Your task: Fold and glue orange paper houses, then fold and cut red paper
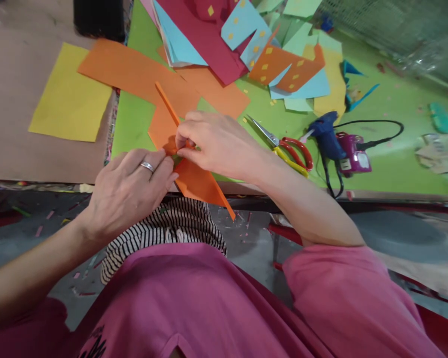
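An orange paper piece (199, 183) with a narrow raised edge lies at the table's front edge, one corner jutting out over it. My right hand (218, 144) pinches this paper near its middle, thumb and fingertips together. Close beside it, my left hand (132, 181), with a silver ring, presses its closed fingertips onto the same paper. The fingertips of both hands nearly meet and hide the part between them. Just right of my right hand lie scissors (283, 146) with red and yellow handles, blades pointing up-left.
A blue glue gun (328, 136) with a black cord rests by a purple box-like object (354, 154). Yellow paper (70, 94) and an orange strip (130, 69) lie left. Cut orange paper with yellow diamonds (289, 67) and red paper (209, 42) lie behind. A black object (99, 17) stands back left.
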Motion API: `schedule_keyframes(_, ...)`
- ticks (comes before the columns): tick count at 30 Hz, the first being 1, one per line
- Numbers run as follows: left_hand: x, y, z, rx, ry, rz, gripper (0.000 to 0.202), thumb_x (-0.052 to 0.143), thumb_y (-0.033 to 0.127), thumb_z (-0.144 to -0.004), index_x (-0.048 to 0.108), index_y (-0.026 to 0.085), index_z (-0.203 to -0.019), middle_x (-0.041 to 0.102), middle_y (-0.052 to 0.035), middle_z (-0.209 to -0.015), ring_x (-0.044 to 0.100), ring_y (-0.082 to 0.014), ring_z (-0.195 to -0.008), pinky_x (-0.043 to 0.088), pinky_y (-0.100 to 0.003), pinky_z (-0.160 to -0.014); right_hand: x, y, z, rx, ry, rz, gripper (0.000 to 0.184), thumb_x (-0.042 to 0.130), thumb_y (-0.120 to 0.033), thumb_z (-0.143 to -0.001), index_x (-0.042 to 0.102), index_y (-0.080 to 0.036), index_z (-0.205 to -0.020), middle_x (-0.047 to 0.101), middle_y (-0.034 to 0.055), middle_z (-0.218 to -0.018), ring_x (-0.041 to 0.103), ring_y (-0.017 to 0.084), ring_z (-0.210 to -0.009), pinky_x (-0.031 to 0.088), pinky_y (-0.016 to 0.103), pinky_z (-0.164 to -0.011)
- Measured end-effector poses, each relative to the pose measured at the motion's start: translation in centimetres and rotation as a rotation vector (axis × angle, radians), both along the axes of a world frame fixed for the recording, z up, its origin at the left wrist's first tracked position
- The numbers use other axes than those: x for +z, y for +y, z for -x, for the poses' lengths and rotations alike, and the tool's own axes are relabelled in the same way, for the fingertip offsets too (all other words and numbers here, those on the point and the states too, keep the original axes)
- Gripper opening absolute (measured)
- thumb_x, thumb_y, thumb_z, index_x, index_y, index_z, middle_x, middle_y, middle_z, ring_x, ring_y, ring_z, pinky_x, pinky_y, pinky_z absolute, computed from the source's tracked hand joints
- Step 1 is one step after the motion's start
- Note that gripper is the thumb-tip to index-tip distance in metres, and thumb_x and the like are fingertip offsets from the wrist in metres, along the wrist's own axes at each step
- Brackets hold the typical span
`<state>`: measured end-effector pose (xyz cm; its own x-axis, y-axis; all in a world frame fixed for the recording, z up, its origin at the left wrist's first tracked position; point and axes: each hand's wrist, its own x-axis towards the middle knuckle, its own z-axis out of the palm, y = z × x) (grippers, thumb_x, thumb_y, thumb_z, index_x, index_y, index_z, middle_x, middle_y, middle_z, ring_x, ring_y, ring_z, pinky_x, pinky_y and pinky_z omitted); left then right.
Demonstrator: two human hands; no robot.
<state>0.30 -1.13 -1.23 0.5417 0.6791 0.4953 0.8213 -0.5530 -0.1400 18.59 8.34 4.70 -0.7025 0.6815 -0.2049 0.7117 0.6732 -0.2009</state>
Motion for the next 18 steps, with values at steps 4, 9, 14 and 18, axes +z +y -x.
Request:
schedule_keyframes(4, 0.0, 0.0, 0.1, 0.008, 0.008, 0.016, 0.018, 0.057, 0.029, -0.102, 0.068, 0.015, -0.105, 0.077, -0.0107, -0.099, 0.066, -0.0249, -0.080, 0.049, -0.039, -0.067, 0.2, 0.1, 0.2, 0.019, -0.040, -0.002, 0.020, 0.053, -0.026, -0.105, 0.069, -0.018, -0.114, 0.068, 0.0063, -0.113, 0.063, 0.021, -0.104, 0.041, 0.032, -0.084)
schedule_keyframes(9, -0.2, -0.1, 0.3, 0.008, 0.002, 0.043, 0.021, 0.056, 0.032, -0.102, 0.068, 0.015, -0.109, 0.077, -0.0119, -0.103, 0.067, -0.0268, -0.083, 0.049, -0.041, -0.067, 0.2, 0.2, 0.2, 0.041, -0.059, -0.017, 0.020, 0.052, -0.026, -0.106, 0.068, -0.019, -0.115, 0.068, 0.0063, -0.111, 0.063, 0.021, -0.102, 0.041, 0.031, -0.081)
schedule_keyframes(14, 0.3, 0.4, 0.3, 0.148, -0.189, 0.252, 0.029, 0.047, 0.034, -0.107, 0.064, 0.020, -0.124, 0.075, -0.0107, -0.111, 0.070, -0.0266, -0.096, 0.053, -0.039, -0.078, 0.4, 0.4, 0.2, 0.085, -0.056, -0.026, 0.020, 0.050, -0.022, -0.104, 0.069, -0.019, -0.109, 0.069, 0.0061, -0.111, 0.064, 0.021, -0.097, 0.036, 0.032, -0.070)
schedule_keyframes(18, 1.6, 1.6, 0.1, 0.257, -0.249, 0.480, 0.030, 0.043, 0.036, -0.107, 0.067, 0.020, -0.118, 0.072, -0.0115, -0.110, 0.070, -0.0274, -0.099, 0.053, -0.038, -0.075, 0.4, 0.5, 0.1, 0.120, -0.069, -0.050, 0.023, 0.047, -0.025, -0.104, 0.069, -0.020, -0.106, 0.069, 0.0077, -0.111, 0.065, 0.023, -0.094, 0.032, 0.035, -0.064)
